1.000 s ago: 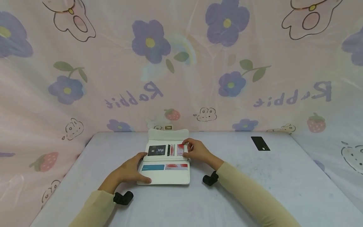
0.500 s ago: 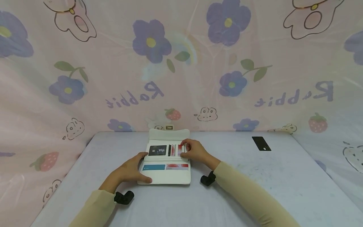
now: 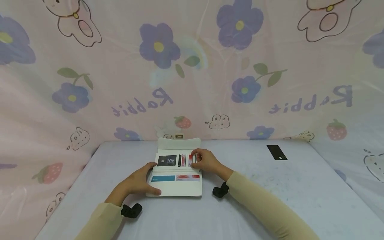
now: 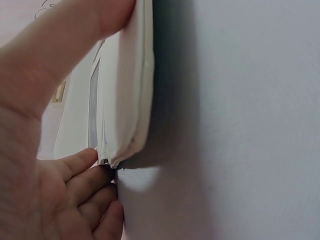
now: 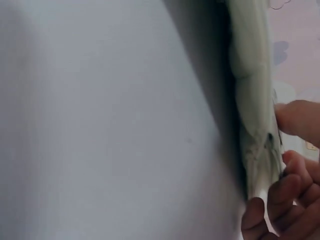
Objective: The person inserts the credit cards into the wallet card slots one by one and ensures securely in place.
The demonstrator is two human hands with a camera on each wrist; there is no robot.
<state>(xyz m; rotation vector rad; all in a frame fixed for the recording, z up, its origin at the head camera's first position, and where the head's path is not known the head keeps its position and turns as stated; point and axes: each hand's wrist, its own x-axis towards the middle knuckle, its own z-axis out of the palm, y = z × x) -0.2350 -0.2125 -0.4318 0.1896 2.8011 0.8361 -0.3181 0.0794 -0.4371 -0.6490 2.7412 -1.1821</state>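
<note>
An unfolded white wallet (image 3: 175, 189) lies on the table, its flap away from me. My left hand (image 3: 136, 181) holds its left side, thumb on the near panel and fingers at the edge; the left wrist view shows those fingers (image 4: 82, 162) against the wallet's edge. At the upper right pocket, my right hand (image 3: 209, 161) pinches a red-and-white card (image 3: 190, 160), partly hidden by the fingers. A dark "Vip" card (image 3: 166, 160) sits in the upper panel beside narrow card strips. Below are a blue card (image 3: 163, 178) and a pink-and-red card (image 3: 187, 178).
A black card (image 3: 277, 152) lies apart at the back right of the white table (image 3: 255, 206). Behind the table's far edge hangs a patterned curtain (image 3: 207, 83) with flowers and rabbits.
My right hand has shifted slightly left across the wallet's right pocket, and its fingers cover the card at a different spot. My left hand and the wallet keep their places.
</note>
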